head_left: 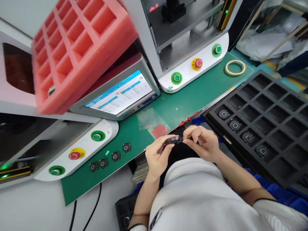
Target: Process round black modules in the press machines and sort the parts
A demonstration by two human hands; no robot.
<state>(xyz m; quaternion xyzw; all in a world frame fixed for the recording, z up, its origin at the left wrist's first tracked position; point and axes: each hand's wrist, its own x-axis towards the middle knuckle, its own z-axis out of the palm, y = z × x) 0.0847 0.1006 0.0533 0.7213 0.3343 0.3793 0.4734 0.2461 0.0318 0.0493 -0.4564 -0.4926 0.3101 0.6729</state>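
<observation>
Just past the front edge of the green bench, my left hand (157, 155) grips a round black watch case (173, 140) between thumb and fingers, tilted so it shows nearly edge-on. My right hand (202, 142) is closed in a pinch at the case's right edge; whatever lies between those fingertips is too small to make out. Behind my hands, a sheet of small red stickers (160, 131) lies on clear film. Loose red pieces (186, 121) line the bench edge. To the left, several similar watch cases (115, 156) rest in a row on the mat.
A black foam tray (262, 104) at right holds several watch cases. Two machines with push buttons (176, 77) stand behind the green mat (190, 93). Between them, a pink foam tray (79, 61) leans over a screen (120, 94). A tape roll (235, 67) lies at far right.
</observation>
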